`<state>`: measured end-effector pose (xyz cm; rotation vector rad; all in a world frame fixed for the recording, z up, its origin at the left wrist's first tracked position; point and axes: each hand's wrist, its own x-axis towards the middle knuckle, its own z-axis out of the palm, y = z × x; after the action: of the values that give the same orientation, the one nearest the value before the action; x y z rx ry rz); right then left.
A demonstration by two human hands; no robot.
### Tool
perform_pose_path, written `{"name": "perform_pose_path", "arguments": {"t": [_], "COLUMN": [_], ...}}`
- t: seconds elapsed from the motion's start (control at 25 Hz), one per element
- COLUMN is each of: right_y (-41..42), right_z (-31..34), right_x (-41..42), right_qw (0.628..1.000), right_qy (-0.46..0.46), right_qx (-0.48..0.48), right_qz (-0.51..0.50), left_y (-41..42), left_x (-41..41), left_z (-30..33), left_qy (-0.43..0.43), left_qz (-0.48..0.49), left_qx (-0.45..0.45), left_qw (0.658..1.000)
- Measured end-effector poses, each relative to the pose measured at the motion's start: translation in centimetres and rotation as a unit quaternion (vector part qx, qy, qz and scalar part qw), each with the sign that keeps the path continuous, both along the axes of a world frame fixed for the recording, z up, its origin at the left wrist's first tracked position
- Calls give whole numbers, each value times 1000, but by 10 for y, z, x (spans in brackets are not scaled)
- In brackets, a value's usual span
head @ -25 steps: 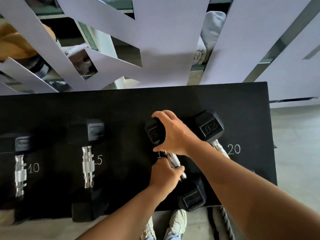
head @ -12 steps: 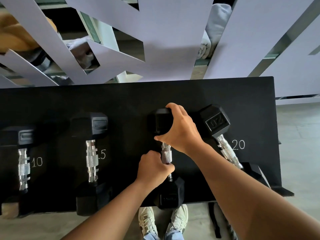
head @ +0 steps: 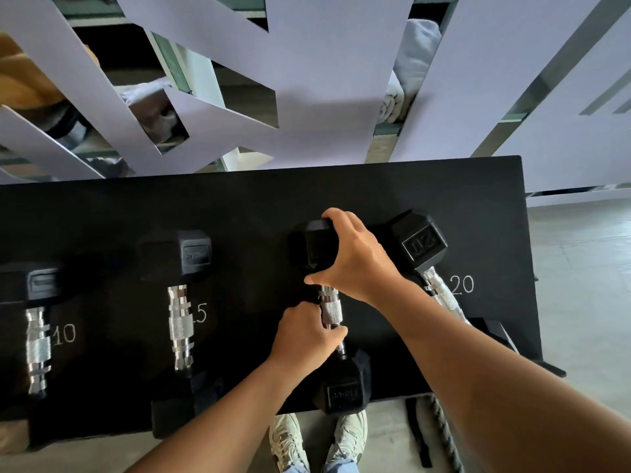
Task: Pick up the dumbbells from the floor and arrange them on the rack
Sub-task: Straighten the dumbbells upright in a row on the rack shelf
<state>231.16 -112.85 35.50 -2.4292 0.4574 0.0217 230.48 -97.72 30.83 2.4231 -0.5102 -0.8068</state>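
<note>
A black rack top point(head: 259, 206) carries several hex dumbbells with chrome handles. The one in the middle point(head: 330, 307) lies roughly straight, front to back. My left hand point(head: 304, 337) grips its chrome handle near the front head. My right hand point(head: 355, 256) curls over its far black head, thumb under and fingers on top. A dumbbell marked 20 point(head: 418, 245) lies tilted just to the right, partly hidden by my right forearm. Further left sit a dumbbell point(head: 179, 312) by a chalked 15 and another point(head: 37, 336) by a chalked 10.
Pale angled panels and mirror strips point(head: 307, 80) rise behind the rack. My shoes point(head: 317, 442) stand on the grey floor below the rack's front edge. A black strap and a rope point(head: 440, 435) lie on the floor at right.
The middle dumbbell turned from a slant to nearly straight, front to back, its near head swinging left. Both hands kept their hold. The view shifted slightly.
</note>
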Motion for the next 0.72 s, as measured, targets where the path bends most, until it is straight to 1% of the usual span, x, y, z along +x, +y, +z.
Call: {"name": "perform_pose_path", "arguments": {"t": [0.08,0.12,0.2,0.24,0.28,0.36,0.44,0.52,0.6,0.72], "right_y": [-1,-4,-18,-30,-44,-76,-104,-125,-141,-155], "right_z": [13,21,41,49,55,61,57,47,35,13], "right_x": [-1,-4,-12,-18,-24,-38,-50,-58,-65,-68], "right_qw": [998,996,994,993,992,992,992,992,993,991], "right_qy": [29,28,-22,-47,-54,-10,53,84,82,56], "right_qx": [-55,-83,-98,-99,-107,-121,-110,-84,-49,-18], "right_qz": [21,35,45,44,40,23,20,41,74,118], "left_y": [-2,-3,-9,-14,-21,-41,-66,-90,-117,-151], "left_x": [2,2,-3,-8,-13,-25,-36,-48,-60,-76], "left_z": [9,14,24,28,32,38,41,39,31,16], "left_qy": [-69,-108,-152,-155,-146,-113,-70,-25,9,33], "left_qz": [-46,-70,-123,-154,-179,-201,-189,-167,-135,-79], "left_qx": [60,82,78,66,56,39,36,37,40,38], "left_qw": [995,988,978,974,971,972,979,985,990,996]}}
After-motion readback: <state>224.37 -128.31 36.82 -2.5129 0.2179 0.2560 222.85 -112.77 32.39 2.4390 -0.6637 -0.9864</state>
